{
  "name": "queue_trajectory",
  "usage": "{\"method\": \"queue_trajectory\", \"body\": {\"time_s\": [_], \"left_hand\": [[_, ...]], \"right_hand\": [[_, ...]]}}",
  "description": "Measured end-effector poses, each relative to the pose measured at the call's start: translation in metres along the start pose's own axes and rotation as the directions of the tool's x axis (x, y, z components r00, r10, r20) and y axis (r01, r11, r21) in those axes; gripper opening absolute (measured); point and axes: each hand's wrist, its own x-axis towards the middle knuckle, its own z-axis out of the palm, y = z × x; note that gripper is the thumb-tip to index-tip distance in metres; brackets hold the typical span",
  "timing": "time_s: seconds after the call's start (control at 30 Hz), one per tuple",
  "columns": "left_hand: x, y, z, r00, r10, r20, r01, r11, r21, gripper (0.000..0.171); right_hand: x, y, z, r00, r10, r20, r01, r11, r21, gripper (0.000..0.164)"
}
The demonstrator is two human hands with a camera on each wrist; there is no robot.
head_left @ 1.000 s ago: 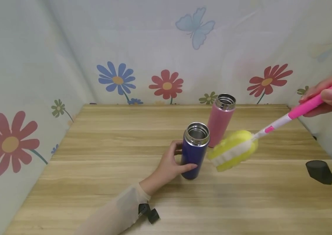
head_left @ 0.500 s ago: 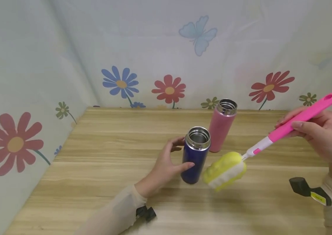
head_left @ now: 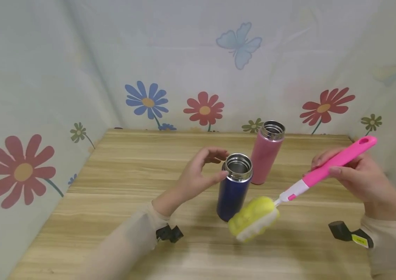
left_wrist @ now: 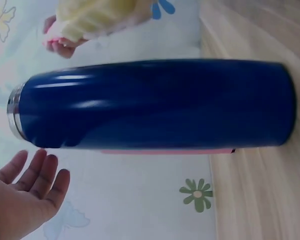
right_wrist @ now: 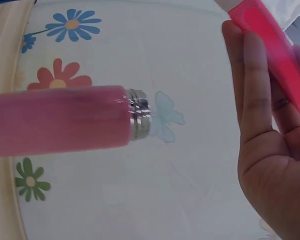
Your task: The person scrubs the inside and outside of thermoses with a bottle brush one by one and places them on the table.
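An uncapped blue bottle (head_left: 233,196) with a steel neck stands upright on the wooden table. Beside its neck is my left hand (head_left: 198,177), thumb and fingers spread apart; in the left wrist view the fingers (left_wrist: 42,182) are clear of the bottle's side. My right hand (head_left: 366,181) grips the pink handle of a bottle brush (head_left: 341,160) between thumb and fingers. The brush's yellow-and-white sponge head (head_left: 254,217) points down and left, in front of the blue bottle's base in the head view. Behind stands an uncapped pink bottle (head_left: 267,157), upright.
The wooden table (head_left: 131,167) ends at a pale cloth backdrop (head_left: 170,42) printed with flowers and a butterfly. Cloth also hangs along the left and right sides. A black wrist camera (head_left: 350,235) sits at the right sleeve, another (head_left: 169,233) at the left.
My right hand has brought the brush down and left toward the blue bottle. The left hand has let go of that bottle's body and risen to its neck. The view has shifted slightly.
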Motion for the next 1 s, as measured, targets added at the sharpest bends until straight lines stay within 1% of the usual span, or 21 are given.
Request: {"method": "queue_trajectory", "body": {"time_s": [0.1, 0.17, 0.27, 0.3, 0.4, 0.47, 0.53, 0.63, 0.77, 0.87, 1.0], "left_hand": [[0.009, 0.003, -0.005, 0.997, -0.023, 0.078, 0.023, 1.000, 0.002, 0.084], [0.015, 0.004, -0.007, 0.991, -0.045, 0.124, 0.045, 0.999, 0.004, 0.077], [0.022, 0.006, -0.008, 0.979, -0.093, 0.182, 0.088, 0.996, 0.034, 0.062], [0.024, 0.007, -0.008, 0.974, -0.107, 0.197, 0.100, 0.994, 0.046, 0.059], [0.029, 0.009, -0.006, 0.961, -0.141, 0.239, 0.123, 0.989, 0.087, 0.057], [0.031, 0.010, -0.005, 0.955, -0.147, 0.259, 0.125, 0.987, 0.101, 0.054], [0.032, 0.010, -0.004, 0.951, -0.152, 0.269, 0.126, 0.986, 0.109, 0.052], [0.032, 0.011, -0.004, 0.952, -0.154, 0.265, 0.128, 0.985, 0.115, 0.049], [0.033, 0.011, -0.003, 0.952, -0.164, 0.257, 0.137, 0.983, 0.122, 0.048], [0.033, 0.011, -0.004, 0.952, -0.171, 0.253, 0.143, 0.982, 0.127, 0.048], [0.033, 0.010, -0.005, 0.958, -0.168, 0.234, 0.138, 0.981, 0.138, 0.049]], "right_hand": [[0.004, 0.010, 0.002, 0.997, -0.059, 0.055, 0.055, 0.995, 0.081, 0.029], [0.007, 0.015, 0.004, 0.993, -0.095, 0.065, 0.086, 0.988, 0.129, 0.028], [0.011, 0.021, 0.006, 0.991, -0.129, 0.045, 0.119, 0.977, 0.179, 0.028], [0.012, 0.022, 0.006, 0.990, -0.135, 0.033, 0.126, 0.973, 0.195, 0.028], [0.015, 0.026, 0.007, 0.989, -0.146, -0.001, 0.142, 0.960, 0.242, 0.028], [0.017, 0.028, 0.007, 0.988, -0.156, -0.005, 0.152, 0.949, 0.275, 0.028], [0.018, 0.030, 0.008, 0.986, -0.167, -0.007, 0.162, 0.944, 0.287, 0.028], [0.019, 0.032, 0.009, 0.982, -0.188, -0.004, 0.181, 0.939, 0.293, 0.027], [0.018, 0.034, 0.011, 0.976, -0.216, 0.009, 0.205, 0.939, 0.275, 0.024], [0.018, 0.035, 0.014, 0.970, -0.241, 0.035, 0.225, 0.941, 0.251, 0.023], [0.019, 0.036, 0.016, 0.958, -0.276, 0.074, 0.252, 0.939, 0.234, 0.022]]}}
